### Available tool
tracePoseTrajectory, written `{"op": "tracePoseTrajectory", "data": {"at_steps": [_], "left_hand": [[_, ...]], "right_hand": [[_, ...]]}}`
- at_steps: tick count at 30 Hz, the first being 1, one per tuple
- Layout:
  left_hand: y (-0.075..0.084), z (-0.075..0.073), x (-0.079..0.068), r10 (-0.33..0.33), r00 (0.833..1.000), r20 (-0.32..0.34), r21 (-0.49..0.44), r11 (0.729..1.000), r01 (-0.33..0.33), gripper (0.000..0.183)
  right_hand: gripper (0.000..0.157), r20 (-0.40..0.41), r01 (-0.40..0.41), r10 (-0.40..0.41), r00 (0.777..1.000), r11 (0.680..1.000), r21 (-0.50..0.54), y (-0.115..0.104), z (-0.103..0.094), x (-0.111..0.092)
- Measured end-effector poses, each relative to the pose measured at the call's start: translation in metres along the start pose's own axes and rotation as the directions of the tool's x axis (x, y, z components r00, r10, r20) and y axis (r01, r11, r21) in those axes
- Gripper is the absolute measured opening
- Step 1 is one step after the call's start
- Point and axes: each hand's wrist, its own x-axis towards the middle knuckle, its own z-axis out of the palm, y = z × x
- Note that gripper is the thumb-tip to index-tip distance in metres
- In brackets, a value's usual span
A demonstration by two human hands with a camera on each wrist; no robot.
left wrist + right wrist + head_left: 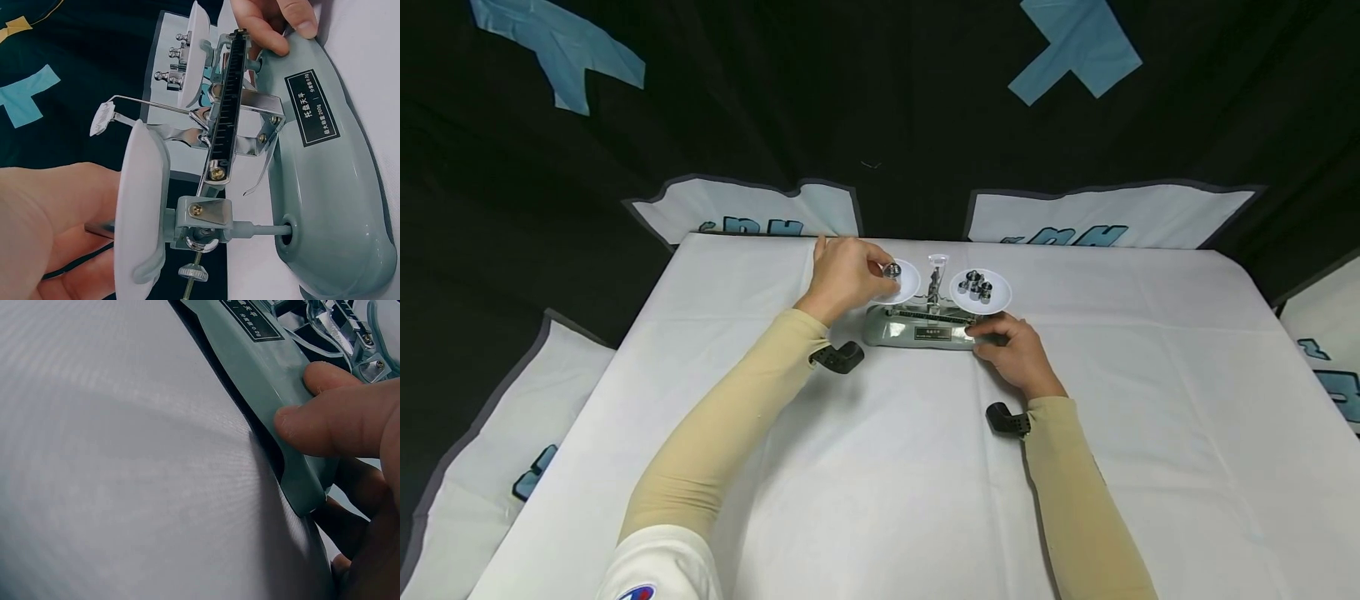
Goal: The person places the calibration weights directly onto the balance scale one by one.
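A green-grey balance scale [891,332] with two white pans stands on the table. At the left pan [911,282], my left hand [847,277] pinches a shiny metal weight [892,271] between thumb and fingers. Whether that weight touches the pan, I cannot tell. Several small metal weights [976,286] sit together on the right pan [1002,298]. My right hand [1017,350] grips the right end of the scale's base, with its thumb [325,428] on the front face and other fingers behind. The pointer and graduated beam [229,100] show between the pans.
A white cloth [887,483] covers the table. Behind it hangs a black curtain [910,125] with strips of blue tape [1078,50]. Black wrist cameras [838,358] are strapped on both forearms, close to the scale's front.
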Motion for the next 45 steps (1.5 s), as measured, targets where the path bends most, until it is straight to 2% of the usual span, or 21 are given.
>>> {"op": "tracePoseTrajectory", "data": {"at_steps": [8,45], "left_hand": [[-0.001,-0.0003,0.0001,0.009,1.0,-0.011,0.021,1.0,-0.008,0.033],[-0.0019,0.0016,-0.0007,-0.032,0.999,-0.008,-0.019,0.999,0.031,0.032]], "right_hand": [[0.025,-0.004,0.011,-0.011,1.0,1.0,0.002,-0.0029,-0.0006,0.0003],[0.024,0.0,-0.001,0.001,1.0,1.0,0.023,-0.0042,-0.0007,-0.0012]]}}
